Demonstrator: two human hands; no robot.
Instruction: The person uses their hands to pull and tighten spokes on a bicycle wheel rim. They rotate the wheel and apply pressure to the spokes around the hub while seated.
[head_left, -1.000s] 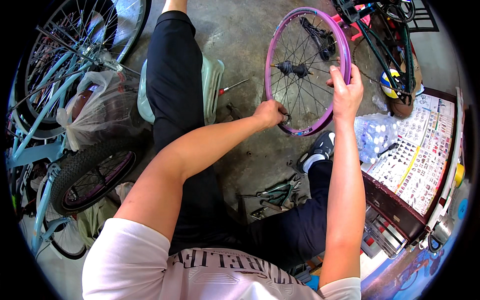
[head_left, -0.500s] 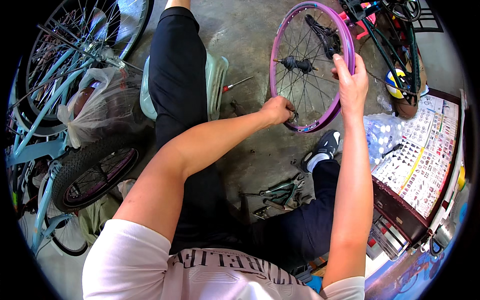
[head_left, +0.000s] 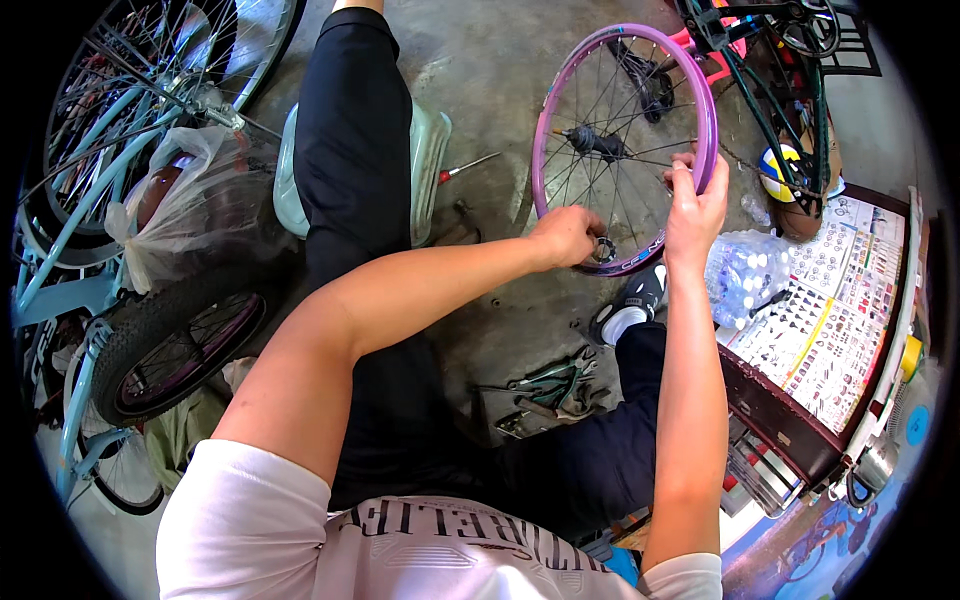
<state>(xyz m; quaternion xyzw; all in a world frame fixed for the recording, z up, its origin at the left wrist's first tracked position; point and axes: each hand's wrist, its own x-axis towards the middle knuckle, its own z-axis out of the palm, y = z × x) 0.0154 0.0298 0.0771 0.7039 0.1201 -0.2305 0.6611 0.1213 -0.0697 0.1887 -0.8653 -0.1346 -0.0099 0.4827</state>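
A purple bicycle wheel [head_left: 708, 120] with black spokes and a dark hub [head_left: 598, 142] is held up at a tilt in front of me. My right hand [head_left: 697, 208] grips its rim on the right side, thumb and fingers closed round it. Low on the rim, my left hand [head_left: 568, 237] has its fingers closed at a small round metal tool, which looks like a spoke wrench [head_left: 603, 249], beside the spokes. Part of that tool is covered by the fingers.
Pliers and other tools [head_left: 560, 385] lie on the floor between my legs. A red-handled screwdriver [head_left: 468, 168] lies near a pale green plastic stool [head_left: 430, 165]. Light blue bicycles [head_left: 70, 290] crowd the left; a dark cabinet [head_left: 780, 410] and wrapped bottles [head_left: 745, 275] stand right.
The wheel has tilted a little and come slightly lower in view. My right hand has shifted down with the rim. My left hand has moved slightly right along with the round tool.
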